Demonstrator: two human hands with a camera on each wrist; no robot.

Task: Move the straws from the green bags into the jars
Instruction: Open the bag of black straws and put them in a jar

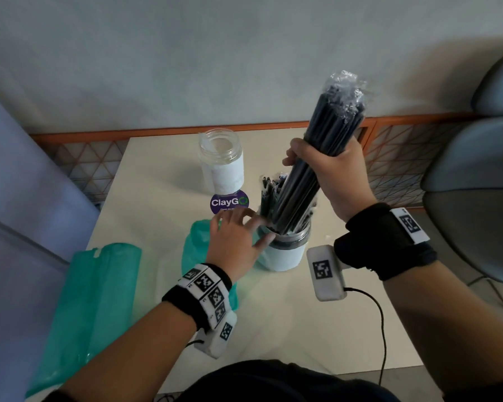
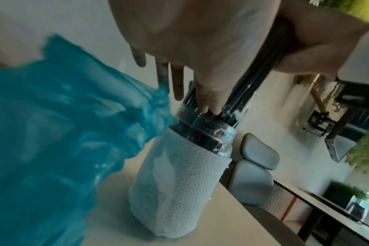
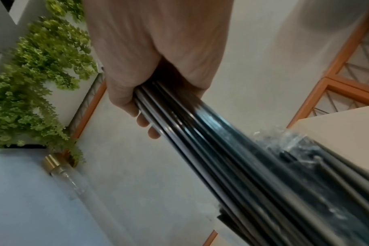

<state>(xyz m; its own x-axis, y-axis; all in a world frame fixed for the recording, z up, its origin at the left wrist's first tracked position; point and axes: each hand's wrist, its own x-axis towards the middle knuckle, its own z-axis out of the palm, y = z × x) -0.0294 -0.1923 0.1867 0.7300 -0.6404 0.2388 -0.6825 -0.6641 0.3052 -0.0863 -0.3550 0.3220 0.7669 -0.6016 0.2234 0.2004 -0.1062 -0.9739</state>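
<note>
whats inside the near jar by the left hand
The near clear jar wrapped in white paper towel holds black straws: a short bunch and the lower end of the long plastic-wrapped bundle gripped by the right hand. The towel hides how deep they sit.

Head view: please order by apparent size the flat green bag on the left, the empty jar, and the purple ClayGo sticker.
1. flat green bag, though it lies nearest the camera
2. empty jar
3. ClayGo sticker
</note>
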